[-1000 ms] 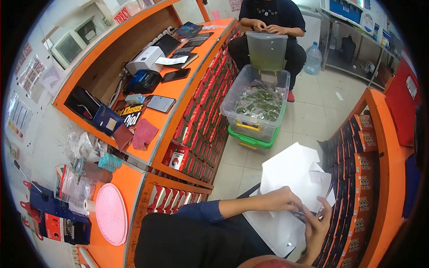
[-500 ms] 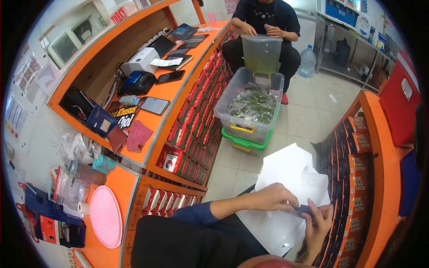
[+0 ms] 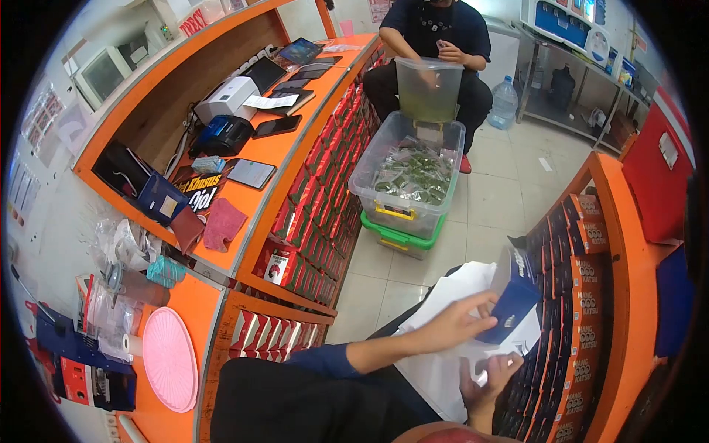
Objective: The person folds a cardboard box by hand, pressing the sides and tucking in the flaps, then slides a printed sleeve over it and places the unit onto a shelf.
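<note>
A dark blue cardboard box (image 3: 515, 292) with white lettering stands tilted above my lap, partly folded into shape. My left hand (image 3: 454, 325) has its fingers closed at the box's left side. Below the box's lower edge, my right hand (image 3: 491, 384) is curved with thumb and fingers apart; its fingertips are close to a pale flap at the bottom corner. Under both hands, white card sheets (image 3: 425, 373) lie across my lap. Whether the right fingertips touch the flap is hard to see.
Stacked black-and-orange boxes (image 3: 583, 325) fill an orange shelf at right. Ahead, a clear bin (image 3: 362, 193) of green-filled packets stands on a green-lidded one. Behind it a person (image 3: 436, 33) sits reaching into a tub (image 3: 428, 96). An orange counter (image 3: 288, 159) runs along the left.
The blue box has turned upright and now shows its lettered face. My left hand has moved onto its side, while my right hand has dropped lower. The seated person's hand went deeper into the tub.
</note>
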A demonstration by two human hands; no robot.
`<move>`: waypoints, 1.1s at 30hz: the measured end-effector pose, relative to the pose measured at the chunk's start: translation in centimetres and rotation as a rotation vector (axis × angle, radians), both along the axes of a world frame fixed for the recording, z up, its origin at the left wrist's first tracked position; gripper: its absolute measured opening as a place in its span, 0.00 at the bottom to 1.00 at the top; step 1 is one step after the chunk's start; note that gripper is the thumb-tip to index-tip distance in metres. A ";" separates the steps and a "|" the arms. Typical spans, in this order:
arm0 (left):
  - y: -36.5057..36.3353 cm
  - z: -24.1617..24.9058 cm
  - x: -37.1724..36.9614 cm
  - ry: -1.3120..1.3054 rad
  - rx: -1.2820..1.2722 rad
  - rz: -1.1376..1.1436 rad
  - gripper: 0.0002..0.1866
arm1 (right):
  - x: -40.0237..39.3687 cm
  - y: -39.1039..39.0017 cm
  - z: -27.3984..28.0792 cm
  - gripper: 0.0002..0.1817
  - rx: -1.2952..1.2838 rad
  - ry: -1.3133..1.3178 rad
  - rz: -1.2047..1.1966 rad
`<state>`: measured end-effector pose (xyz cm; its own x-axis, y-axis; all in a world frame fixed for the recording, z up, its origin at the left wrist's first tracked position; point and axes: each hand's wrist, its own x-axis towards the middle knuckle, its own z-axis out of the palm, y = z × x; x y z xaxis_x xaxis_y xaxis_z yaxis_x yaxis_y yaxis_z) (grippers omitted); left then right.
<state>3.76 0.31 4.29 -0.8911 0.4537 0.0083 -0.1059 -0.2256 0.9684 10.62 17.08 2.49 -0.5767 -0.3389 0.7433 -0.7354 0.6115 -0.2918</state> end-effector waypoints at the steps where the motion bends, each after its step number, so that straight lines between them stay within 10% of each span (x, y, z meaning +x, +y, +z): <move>1: 0.9 1.3 1.1 -0.006 0.066 0.017 0.14 | 0.4 -0.1 -1.3 0.51 -0.056 -0.116 0.002; 6: 2.6 0.8 2.2 -0.029 0.177 0.005 0.14 | -0.7 0.0 0.2 0.63 0.036 -0.233 -0.256; 13: 1.3 0.0 1.7 0.678 -0.184 0.038 0.15 | 0.0 -0.3 6.0 0.72 -0.887 -0.704 -0.155; 20: 1.5 -1.5 2.3 0.592 -0.150 0.005 0.16 | 0.9 1.0 2.0 0.70 -0.385 -0.497 -0.058; 24: 1.2 -3.1 2.8 0.688 -0.160 -0.057 0.16 | 1.2 -0.1 5.2 0.69 -0.767 -0.800 -0.171; 33: 2.2 -5.0 3.4 0.762 -0.191 -0.069 0.18 | 1.4 -0.5 3.8 0.70 -0.771 -0.622 -0.176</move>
<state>7.16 2.56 -0.68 -0.6410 0.5630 0.5217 0.5948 -0.0652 0.8012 12.04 16.54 6.32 -0.9328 0.2351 0.2733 -0.2347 0.1795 -0.9554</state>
